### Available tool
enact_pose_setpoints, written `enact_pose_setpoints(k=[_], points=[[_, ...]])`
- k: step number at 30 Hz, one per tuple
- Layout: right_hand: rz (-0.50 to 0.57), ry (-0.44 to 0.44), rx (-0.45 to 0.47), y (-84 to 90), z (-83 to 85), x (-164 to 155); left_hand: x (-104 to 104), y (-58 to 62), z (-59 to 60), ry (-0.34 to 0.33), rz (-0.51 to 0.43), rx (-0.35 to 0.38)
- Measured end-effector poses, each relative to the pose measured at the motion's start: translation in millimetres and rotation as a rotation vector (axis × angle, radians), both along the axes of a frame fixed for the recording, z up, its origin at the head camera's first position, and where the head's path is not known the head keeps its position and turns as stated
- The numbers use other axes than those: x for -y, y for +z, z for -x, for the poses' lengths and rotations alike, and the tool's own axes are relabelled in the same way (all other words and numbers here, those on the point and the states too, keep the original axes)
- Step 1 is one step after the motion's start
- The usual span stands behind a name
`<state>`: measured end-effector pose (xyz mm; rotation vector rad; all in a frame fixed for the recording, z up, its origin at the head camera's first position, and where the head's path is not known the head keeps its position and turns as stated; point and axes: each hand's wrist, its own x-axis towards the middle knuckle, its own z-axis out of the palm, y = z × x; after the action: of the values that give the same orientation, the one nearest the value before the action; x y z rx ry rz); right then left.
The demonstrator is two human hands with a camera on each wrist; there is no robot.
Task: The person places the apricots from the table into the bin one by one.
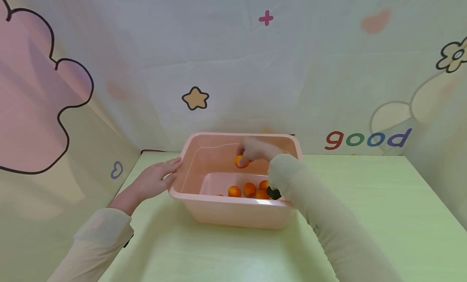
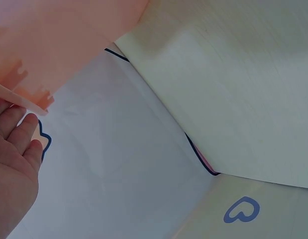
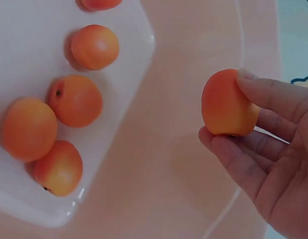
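A pink plastic basin (image 1: pixel 233 213) stands on the table with several orange-red apricots on its floor. One loose apricot (image 1: pixel 234 191) lies near the basin's front wall. My right hand (image 1: pixel 253 149) is over the inside of the basin, pinching another apricot (image 3: pixel 228 102) between thumb and fingers. That fruit is off the floor, close to the back wall. At the left side, my left hand (image 1: pixel 157 178) touches the basin's rim (image 2: pixel 19 98) with nearly straight fingers; the left wrist view shows its fingertips against the rim's edge. My right sleeve covers part of the basin's right side.
The pale green table (image 1: pixel 365 201) extends to both sides and in front of the basin. A printed cloth backdrop (image 1: pixel 233 71) rises right behind the basin and at the left and right. Black straps show at both wrists.
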<state>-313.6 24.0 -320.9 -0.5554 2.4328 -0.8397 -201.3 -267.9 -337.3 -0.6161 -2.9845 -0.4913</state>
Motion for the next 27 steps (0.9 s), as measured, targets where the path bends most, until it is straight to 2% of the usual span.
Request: enact_pose_setpoints(k=[4,5,10,12,13,16,20,22,23,24,27], points=[[0.012,-0.012,-0.010,-4.4,-7.9,7,0,-0.6,0.6,-0.006,0.011,-0.013],[0.025,-0.036,0.016,-4.6,-11.4,8,0,-0.6,0.7,-0.009,0.015,-0.019],[0.138,-0.339,0.332,7.0,-37.4,8,0,0.4,0.7,-0.021,0.042,-0.047],[0.160,-0.385,0.369,7.8,-42.1,8,-1,1.1,0.7,-0.021,0.045,-0.050],[0.167,-0.379,0.361,8.0,-43.4,8,-1,1.4,0.8,-0.024,0.045,-0.053],[0.146,-0.245,0.238,-1.8,-38.1,10,-2,1.8,0.7,-0.023,0.047,-0.055],[0.139,-0.256,0.255,-5.4,-35.6,12,-2,0.9,0.5,-0.013,0.053,-0.046],[0.151,-0.308,0.300,-3.3,-36.9,12,-1,0.1,1.0,-0.010,0.052,-0.044],[0.151,-0.292,0.293,-3.7,-36.1,13,-1,-0.1,1.2,-0.011,0.051,-0.045],[0.141,-0.241,0.247,-6.8,-33.4,13,-1,-0.3,1.6,-0.013,0.051,-0.046],[0.164,-0.272,0.270,-9.1,-27.9,13,0,0.0,2.3,-0.021,0.054,-0.055]])
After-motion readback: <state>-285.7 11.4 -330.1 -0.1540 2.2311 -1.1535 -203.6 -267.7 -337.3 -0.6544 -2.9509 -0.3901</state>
